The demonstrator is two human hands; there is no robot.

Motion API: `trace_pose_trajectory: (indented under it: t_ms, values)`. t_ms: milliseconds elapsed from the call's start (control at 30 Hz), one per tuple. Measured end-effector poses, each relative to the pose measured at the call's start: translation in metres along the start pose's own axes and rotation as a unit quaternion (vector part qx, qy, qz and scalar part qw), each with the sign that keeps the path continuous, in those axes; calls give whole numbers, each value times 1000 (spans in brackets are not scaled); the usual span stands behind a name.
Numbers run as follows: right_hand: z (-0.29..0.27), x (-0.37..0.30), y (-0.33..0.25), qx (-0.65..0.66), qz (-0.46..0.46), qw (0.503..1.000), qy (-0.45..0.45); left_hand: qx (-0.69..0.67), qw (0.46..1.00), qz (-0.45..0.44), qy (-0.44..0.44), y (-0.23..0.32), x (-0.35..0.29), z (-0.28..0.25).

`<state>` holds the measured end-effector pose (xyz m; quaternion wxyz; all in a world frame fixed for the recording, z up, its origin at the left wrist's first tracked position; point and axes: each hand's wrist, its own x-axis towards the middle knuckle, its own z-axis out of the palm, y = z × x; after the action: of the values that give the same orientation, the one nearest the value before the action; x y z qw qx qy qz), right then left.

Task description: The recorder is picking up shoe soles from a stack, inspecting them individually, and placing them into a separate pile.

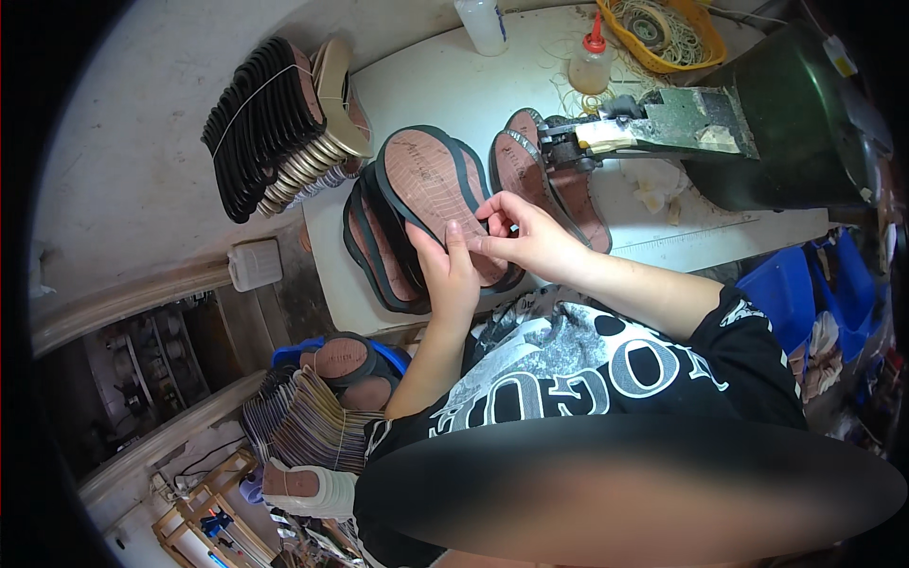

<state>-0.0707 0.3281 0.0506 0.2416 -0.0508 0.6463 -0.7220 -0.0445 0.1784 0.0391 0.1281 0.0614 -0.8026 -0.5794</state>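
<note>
Head view, looking down: holds a dark-rimmed, pinkish-brown shoe sole [421, 170] in both hands over the white tabletop [426, 90], with its long axis slanting from upper left, away from the body, to lower right. Points the broad end outward, beyond the fingers, and brings the narrower end in close by the palms. Grips the lower left edge with the left hand [447, 270], with thumb flat on the patterned upper face and fingers mostly hidden beneath. Closes in on the opposite edge, near the waist, with the right hand [530, 237], with fingers bent and thumb tip just beside the left thumb (cannot tell of any thread or strip pinched there). Appears to hinge, by judgement, on that right-hand edge: lies right at the right fingertips, on the side toward the green machine arm [701, 123]. Leaves the right hand nearer to that arm than the left. Overlaps more dark-rimmed soles [374, 251] below and to the left, and sits just left of another pair of soles [519, 170] beside the arm's metal end.
</note>
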Motion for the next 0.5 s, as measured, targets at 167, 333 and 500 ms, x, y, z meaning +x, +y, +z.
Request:
trace_pose_trajectory:
  t_ms: [167, 333, 500]
  values:
    - [-4, 2, 9, 25, 49, 998, -27, 339, 919, 191, 60, 1, 9, -10]
    - [1, -7, -6, 190, -35, 981, -8, -223, 974, -44, -19, 31, 3, 0]
    - [-19, -25, -65, -13, -94, 991, -98, -379, 912, -146, -54, 42, 34, -15]
